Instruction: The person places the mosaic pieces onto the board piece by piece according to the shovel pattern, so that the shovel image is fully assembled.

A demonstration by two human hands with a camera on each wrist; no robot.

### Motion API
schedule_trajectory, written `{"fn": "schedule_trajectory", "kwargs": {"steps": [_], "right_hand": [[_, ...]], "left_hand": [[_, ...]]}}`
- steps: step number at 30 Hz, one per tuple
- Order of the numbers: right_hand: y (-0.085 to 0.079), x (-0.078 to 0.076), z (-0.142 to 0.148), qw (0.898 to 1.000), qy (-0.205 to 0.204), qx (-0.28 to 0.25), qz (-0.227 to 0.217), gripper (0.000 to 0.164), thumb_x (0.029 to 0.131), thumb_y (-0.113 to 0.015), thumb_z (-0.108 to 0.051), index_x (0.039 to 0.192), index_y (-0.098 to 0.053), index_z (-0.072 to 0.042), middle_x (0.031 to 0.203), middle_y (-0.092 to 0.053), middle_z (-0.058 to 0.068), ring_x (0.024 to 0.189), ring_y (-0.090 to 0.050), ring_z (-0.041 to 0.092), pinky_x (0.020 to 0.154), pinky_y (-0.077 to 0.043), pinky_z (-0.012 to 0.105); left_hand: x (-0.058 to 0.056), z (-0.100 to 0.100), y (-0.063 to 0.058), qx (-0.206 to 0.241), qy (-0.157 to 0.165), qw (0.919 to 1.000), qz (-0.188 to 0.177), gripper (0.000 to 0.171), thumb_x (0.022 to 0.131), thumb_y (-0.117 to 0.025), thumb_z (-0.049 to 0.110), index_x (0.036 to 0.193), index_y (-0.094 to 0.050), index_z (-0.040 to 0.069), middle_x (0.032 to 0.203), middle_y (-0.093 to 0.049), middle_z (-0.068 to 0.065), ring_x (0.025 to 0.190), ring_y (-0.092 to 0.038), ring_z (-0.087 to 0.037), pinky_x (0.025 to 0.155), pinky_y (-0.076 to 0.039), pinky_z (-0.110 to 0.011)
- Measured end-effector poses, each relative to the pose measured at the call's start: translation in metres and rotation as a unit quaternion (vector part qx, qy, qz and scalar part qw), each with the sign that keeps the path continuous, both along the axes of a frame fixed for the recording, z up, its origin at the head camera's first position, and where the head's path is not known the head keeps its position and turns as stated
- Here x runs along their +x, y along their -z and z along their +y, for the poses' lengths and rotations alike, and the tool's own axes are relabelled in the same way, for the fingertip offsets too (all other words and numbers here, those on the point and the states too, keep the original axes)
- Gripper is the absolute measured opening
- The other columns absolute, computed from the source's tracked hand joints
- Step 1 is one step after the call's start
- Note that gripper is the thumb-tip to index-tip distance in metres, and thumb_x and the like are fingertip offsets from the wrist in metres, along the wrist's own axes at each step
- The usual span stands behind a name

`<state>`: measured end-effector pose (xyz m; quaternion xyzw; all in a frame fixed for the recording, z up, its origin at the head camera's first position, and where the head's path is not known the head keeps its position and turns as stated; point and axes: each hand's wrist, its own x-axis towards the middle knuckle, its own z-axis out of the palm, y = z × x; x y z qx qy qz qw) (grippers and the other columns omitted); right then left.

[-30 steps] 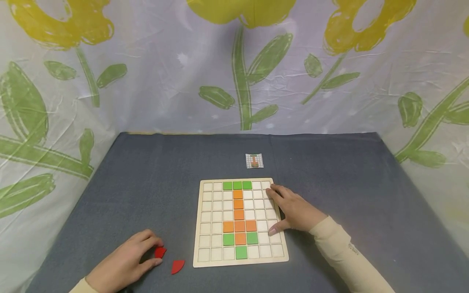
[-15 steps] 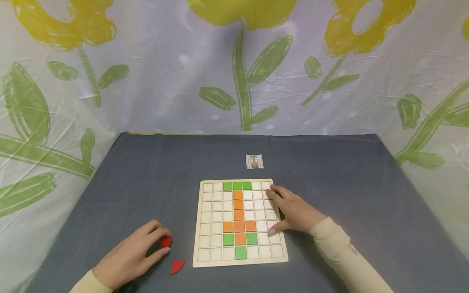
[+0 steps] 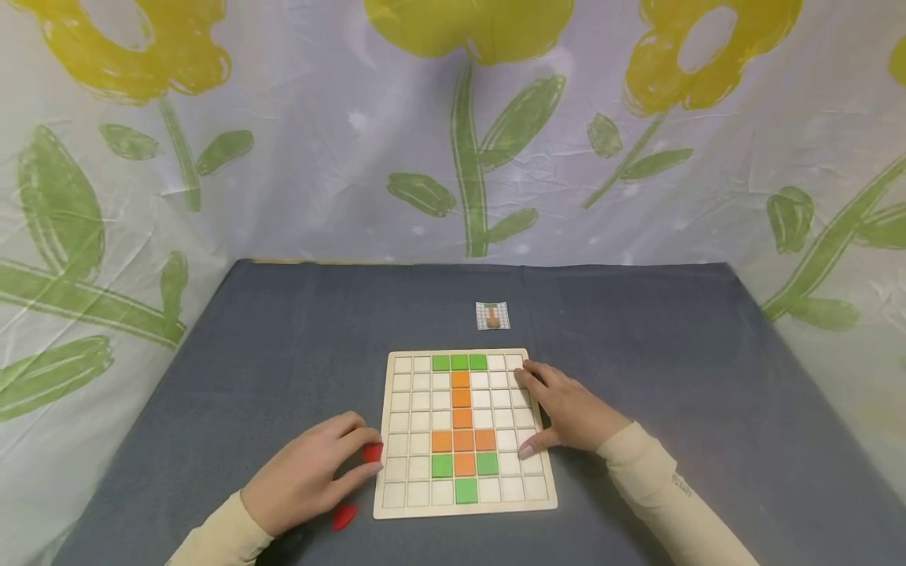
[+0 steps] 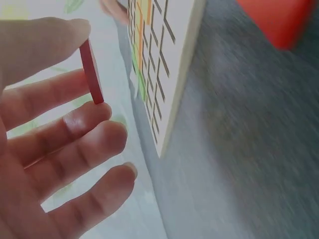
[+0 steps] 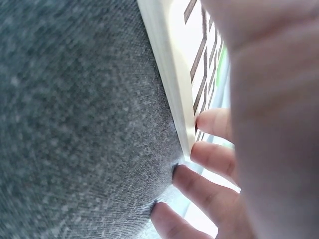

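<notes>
Between thumb and fingertips, my left hand [image 3: 311,475] pinches a flat red tile [image 3: 372,452] at the left edge of the wooden grid board [image 3: 399,423]. The left wrist view shows this red tile [image 4: 91,72] edge-on and lifted, the other fingers loosely bent. Green and orange square tiles fill some cells of the board, the orange ones forming an upright column with a short crossbar. My right hand [image 3: 576,409] rests along the board's right edge, thumb and index finger over its cells; in the right wrist view its fingertips touch the board's rim [image 5: 172,84].
A second red tile [image 3: 344,517] lies on the dark grey cloth, below my left hand and left of the board. Behind the board lies a small printed card [image 3: 492,316] with a grid pattern. A flower-printed curtain [image 3: 318,157] surrounds the table.
My left hand has picked up the red tile and carried it rightward to the board's left edge. The right hand has stayed in place on the board.
</notes>
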<state>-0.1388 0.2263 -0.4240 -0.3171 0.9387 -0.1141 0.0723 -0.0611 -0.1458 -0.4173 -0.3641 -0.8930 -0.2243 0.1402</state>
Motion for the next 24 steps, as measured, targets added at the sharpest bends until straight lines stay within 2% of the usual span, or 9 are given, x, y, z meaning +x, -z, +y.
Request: {"fn": "schedule_trajectory", "kwargs": {"steps": [6,10,18,24], "right_hand": [[-0.001,0.001,0.000,1.000,0.001,-0.006,-0.003,0.112,0.064,-0.075,-0.063,0.148,-0.032,-0.003,0.149,-0.031,0.021,0.134,-0.036,0.039,0.102,-0.038,0.056],[-0.002,0.001,0.000,1.000,0.000,-0.009,-0.002,0.112,0.064,-0.075,-0.063,0.148,-0.032,-0.003,0.149,-0.031,0.022,0.134,-0.037,0.039,0.102,-0.038,0.056],[-0.001,0.000,0.000,1.000,-0.003,-0.003,0.004,0.112,0.064,-0.073,-0.066,0.148,-0.032,-0.003,0.149,-0.031,0.021,0.134,-0.037,0.038,0.102,-0.039,0.055],[-0.001,0.000,0.000,1.000,0.000,-0.001,0.000,0.112,0.064,-0.073,-0.066,0.148,-0.031,-0.004,0.150,-0.030,0.020,0.134,-0.037,0.038,0.102,-0.039,0.055]], "left_hand": [[-0.005,0.023,0.001,-0.017,0.020,0.9993,0.027,0.022,0.083,-0.075,0.032,0.099,-0.066,0.020,0.091,-0.054,0.012,0.071,-0.042,0.000,0.067,-0.045,-0.022],[-0.006,0.036,0.003,-0.018,0.044,0.9980,0.043,0.019,0.085,-0.073,0.035,0.096,-0.066,0.021,0.087,-0.054,0.012,0.069,-0.041,0.000,0.066,-0.044,-0.022],[-0.004,0.059,0.012,-0.046,0.081,0.9953,0.026,0.019,0.086,-0.071,0.037,0.094,-0.066,0.020,0.081,-0.053,0.012,0.067,-0.041,0.000,0.063,-0.040,-0.019],[0.000,0.067,0.020,-0.067,0.103,0.9923,0.012,0.018,0.087,-0.069,0.038,0.092,-0.065,0.021,0.079,-0.048,0.012,0.066,-0.040,0.000,0.060,-0.035,-0.017]]}}
